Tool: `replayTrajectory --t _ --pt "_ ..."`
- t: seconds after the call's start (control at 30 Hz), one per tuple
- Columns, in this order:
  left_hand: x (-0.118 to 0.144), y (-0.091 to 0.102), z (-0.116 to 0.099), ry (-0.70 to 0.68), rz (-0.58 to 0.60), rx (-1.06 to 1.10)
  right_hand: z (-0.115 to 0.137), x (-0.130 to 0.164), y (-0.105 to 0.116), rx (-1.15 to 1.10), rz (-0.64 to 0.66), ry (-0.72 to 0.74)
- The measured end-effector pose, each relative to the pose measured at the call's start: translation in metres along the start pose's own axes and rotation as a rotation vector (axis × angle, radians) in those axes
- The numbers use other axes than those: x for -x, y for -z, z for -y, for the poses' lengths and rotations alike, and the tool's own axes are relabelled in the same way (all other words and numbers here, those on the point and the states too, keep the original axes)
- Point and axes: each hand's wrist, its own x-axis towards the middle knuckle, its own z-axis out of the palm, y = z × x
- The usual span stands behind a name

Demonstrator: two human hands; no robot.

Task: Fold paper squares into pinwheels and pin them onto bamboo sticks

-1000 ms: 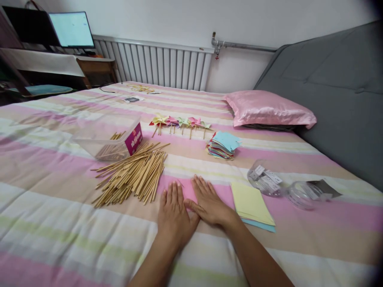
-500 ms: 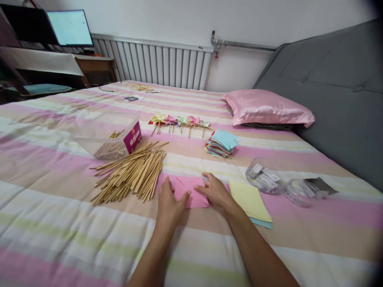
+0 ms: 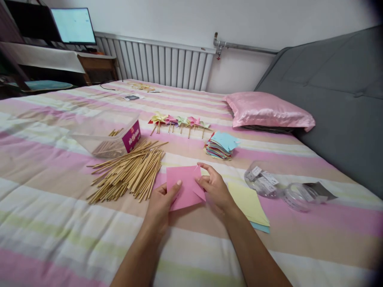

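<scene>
A square sheet of pink paper (image 3: 184,185) with slits at its corners is held up between both hands, tilted toward me. My left hand (image 3: 163,199) grips its left side, thumb on the front face and fingers behind. My right hand (image 3: 214,185) pinches the right side near the upper corner, where a narrow slit shows. Just right of that hand lie yellow paper sheets (image 3: 247,201) with a blue sheet (image 3: 261,227) beneath. Left of the left hand is a loose heap of thin wooden sticks (image 3: 128,171).
A clear plastic box (image 3: 101,139) with more sticks stands left. Several paper pinwheels (image 3: 179,120) lie beyond, and a stack of cut paper (image 3: 222,145) sits right of them. Clear round containers (image 3: 263,179) with labelled packets lie right. A pink pillow (image 3: 266,109) rests by the grey headboard (image 3: 332,83).
The pink sheet has been lifted off the bed and turned. My left hand has shifted left and closed on its side; my right hand now pinches the right edge.
</scene>
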Motion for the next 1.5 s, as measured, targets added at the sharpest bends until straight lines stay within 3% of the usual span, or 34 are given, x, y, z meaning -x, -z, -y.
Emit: replayTrajectory --t 0.13,0.4,0.57,0.73,0.97,1.2,1.5 --pt "-0.002 0.005 -0.003 0.043 -0.085 0.031 0.008 0.003 0.002 0.041 0.114 0.054" --pt "0.001 0.010 -0.013 0.097 -0.061 0.081 0.032 0.015 0.030 0.247 0.408 0.117" --pt "0.003 0.010 -0.012 0.119 -0.015 0.052 0.039 0.017 0.038 0.492 0.454 0.191" --pt "0.006 0.007 -0.011 0.143 0.036 0.005 0.045 0.019 0.035 0.560 0.529 0.174" --pt "0.007 0.006 -0.009 0.133 0.058 -0.012 0.039 0.015 0.033 0.491 0.507 0.125" --pt "0.005 0.007 -0.003 0.110 0.114 -0.023 0.028 0.013 0.028 0.432 0.377 0.100" --pt "0.007 0.006 -0.002 0.108 0.103 -0.049 0.026 0.011 0.020 0.444 0.316 0.085"
